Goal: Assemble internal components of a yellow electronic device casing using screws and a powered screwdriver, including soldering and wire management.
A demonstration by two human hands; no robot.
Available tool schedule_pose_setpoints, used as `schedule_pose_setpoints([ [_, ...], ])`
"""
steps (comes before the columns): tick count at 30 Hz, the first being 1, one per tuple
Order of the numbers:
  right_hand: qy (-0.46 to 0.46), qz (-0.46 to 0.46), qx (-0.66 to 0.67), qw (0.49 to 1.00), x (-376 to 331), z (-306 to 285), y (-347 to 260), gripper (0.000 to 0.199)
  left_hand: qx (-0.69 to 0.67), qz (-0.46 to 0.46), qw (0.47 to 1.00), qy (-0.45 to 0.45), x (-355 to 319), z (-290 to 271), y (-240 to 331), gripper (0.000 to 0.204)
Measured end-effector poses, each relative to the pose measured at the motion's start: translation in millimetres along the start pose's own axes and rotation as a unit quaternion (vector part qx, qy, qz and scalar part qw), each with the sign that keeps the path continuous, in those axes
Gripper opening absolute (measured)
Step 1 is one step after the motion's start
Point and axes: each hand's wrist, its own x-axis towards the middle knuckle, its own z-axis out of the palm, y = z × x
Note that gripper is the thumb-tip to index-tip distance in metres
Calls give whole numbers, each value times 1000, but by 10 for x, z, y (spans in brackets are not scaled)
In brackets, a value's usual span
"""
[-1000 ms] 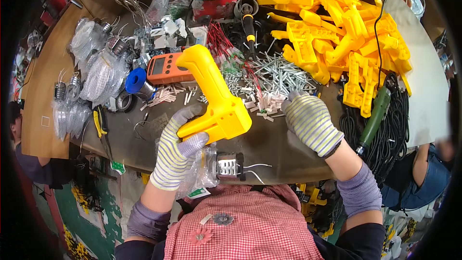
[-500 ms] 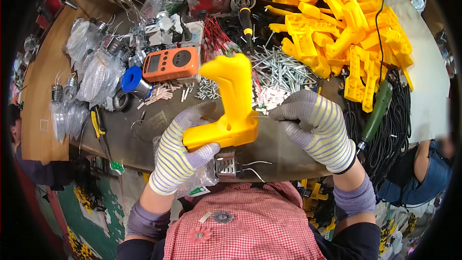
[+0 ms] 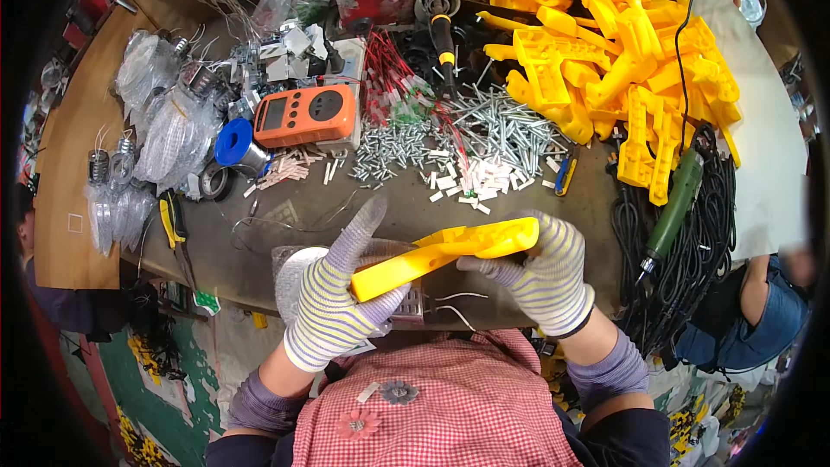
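A yellow plastic housing (image 3: 441,252), shaped like a tool handle, is held nearly flat and edge-on above the near part of the bench. My left hand (image 3: 333,307), in a striped knit glove, holds its left end, with one finger stretched up away from it. My right hand (image 3: 553,281), gloved alike, grips its other end, the fingertips partly hidden by the housing. Beneath the housing, beside my left hand, lies a metal part (image 3: 413,304) in clear plastic, partly covered, with white wires (image 3: 461,296) sticking out to the right.
Yellow housings (image 3: 596,43) are heaped at the far right. Screws (image 3: 510,125), white small pieces (image 3: 480,180) and an orange meter (image 3: 307,114) lie beyond my hands. Left are a solder spool (image 3: 242,145), bagged parts (image 3: 177,138) and yellow-handled pliers (image 3: 175,225); right, a green tool (image 3: 676,207) on black cables.
The housing has tipped down from upright to nearly flat and come lower. My right hand has moved left and down onto its right end; the thin pin it held no longer shows.
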Motion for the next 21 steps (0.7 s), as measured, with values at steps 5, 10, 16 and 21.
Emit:
schedule_pose_setpoints([
  [5, 78, -32, -88, 993, 549, -135, 358, 18, -225, -108, 963, 105, -74, -4, -141, 87],
  [10, -7, -132, -378, 916, 936, 4, 783, 13, -469, -133, 866, 109, 32, 14, -281, 91],
  [16, -6, -166, -332, 929, 874, -122, 901, 14, -627, -166, 760, 49, 26, 17, -253, 92],
  [21, 77, 2, -4, 997, 619, -319, 334, 19, -543, -128, 824, 102, 16, 56, -257, 85],
])
